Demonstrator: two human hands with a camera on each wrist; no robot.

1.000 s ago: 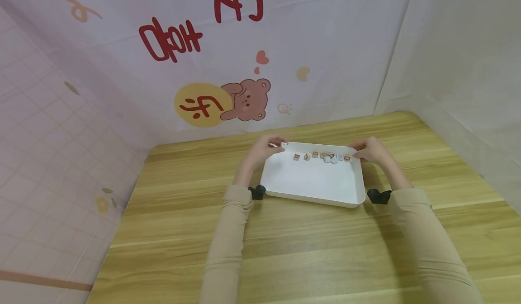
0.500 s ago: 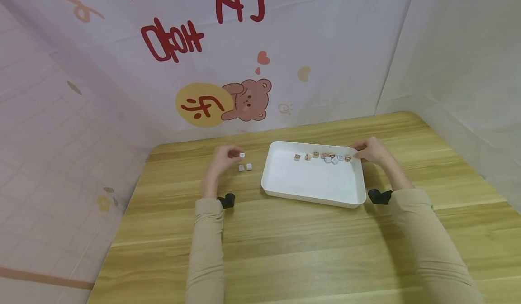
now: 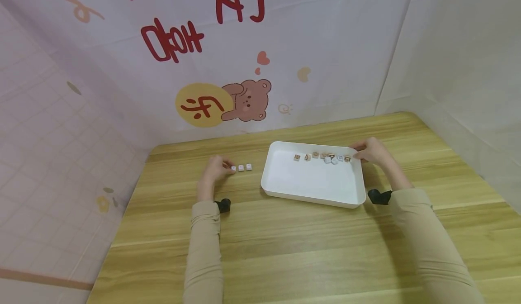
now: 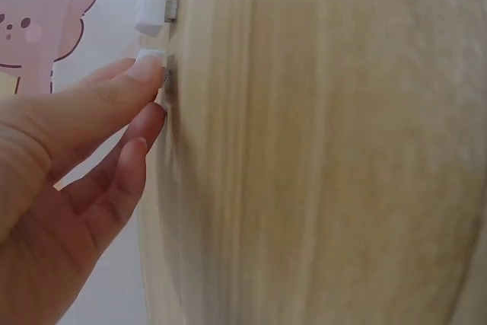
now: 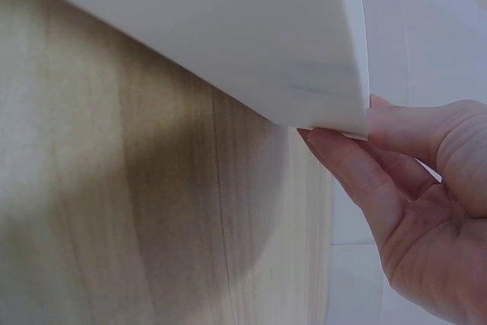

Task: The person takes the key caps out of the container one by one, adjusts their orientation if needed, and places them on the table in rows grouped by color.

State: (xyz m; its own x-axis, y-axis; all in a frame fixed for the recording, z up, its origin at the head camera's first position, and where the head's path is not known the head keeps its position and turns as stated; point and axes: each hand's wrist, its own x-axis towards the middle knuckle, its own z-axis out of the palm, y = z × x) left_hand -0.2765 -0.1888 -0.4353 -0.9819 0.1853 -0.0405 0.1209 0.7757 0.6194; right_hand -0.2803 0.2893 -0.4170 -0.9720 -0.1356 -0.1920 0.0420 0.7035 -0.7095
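Observation:
My left hand (image 3: 214, 170) pinches a small white keycap (image 3: 234, 169) between thumb and fingers, down at the table. In the left wrist view that keycap (image 4: 150, 53) is mostly covered by the thumb, with a grey part beneath it. Two more white keycaps, a nearer one (image 3: 241, 168) and a farther one (image 3: 249, 167), stand in line to its right, slightly apart. My right hand (image 3: 371, 151) grips the far right corner of a shallow white tray (image 3: 313, 199). Seen from the right wrist, the thumb lies on one side of the tray wall (image 5: 327, 58) and the fingers on the other.
Along the tray's far side lie several keycaps, some white (image 3: 334, 161), others showing brownish undersides (image 3: 297, 157). The wooden table (image 3: 293, 245) meets a printed cloth backdrop (image 3: 325, 100) behind. A black wrist mount (image 3: 380, 197) sits beside the tray's right side.
My left hand has carried the keycap from the tray's far left corner leftward, then down to the table beside the two others. The right hand has kept its grip on the tray.

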